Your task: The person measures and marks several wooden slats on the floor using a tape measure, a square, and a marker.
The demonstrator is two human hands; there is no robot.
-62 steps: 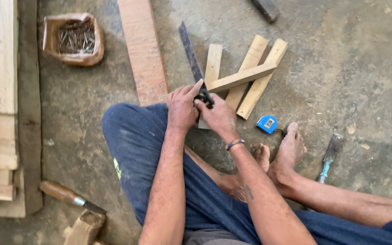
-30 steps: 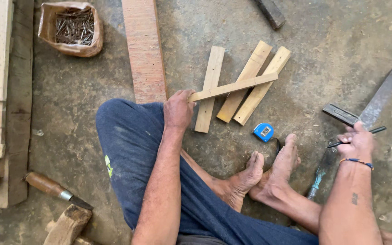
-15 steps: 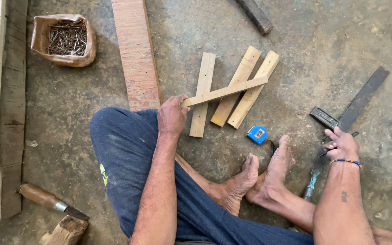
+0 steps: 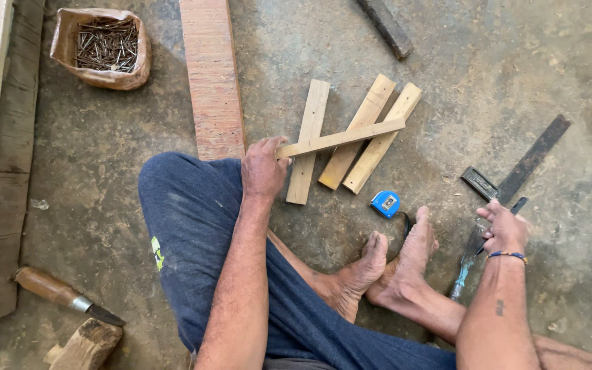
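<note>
We are sitting on the concrete floor point(image 4: 138, 178) with our bare feet drawn in. Our left hand point(image 4: 263, 170) is gripping the near end of a thin wooden slat point(image 4: 340, 138), which is lying slantwise across three short wooden boards point(image 4: 351, 133) spread on the floor ahead of us. Our right hand point(image 4: 505, 228) is reaching out to the right, its fingers curled around a dark pencil-like tool point(image 4: 515, 207), right beside a metal try square point(image 4: 515, 171) lying flat. A chisel with a bluish handle point(image 4: 464, 267) is lying just under that hand. A blue tape measure point(image 4: 386, 203) is sitting between the boards and our feet. A long reddish plank point(image 4: 210, 75) is running away from our left knee. A bag of nails point(image 4: 104, 46) is resting at the upper left, and a wooden-handled chisel point(image 4: 63, 294) is lying at the lower left near a wooden block point(image 4: 87, 346).
</note>
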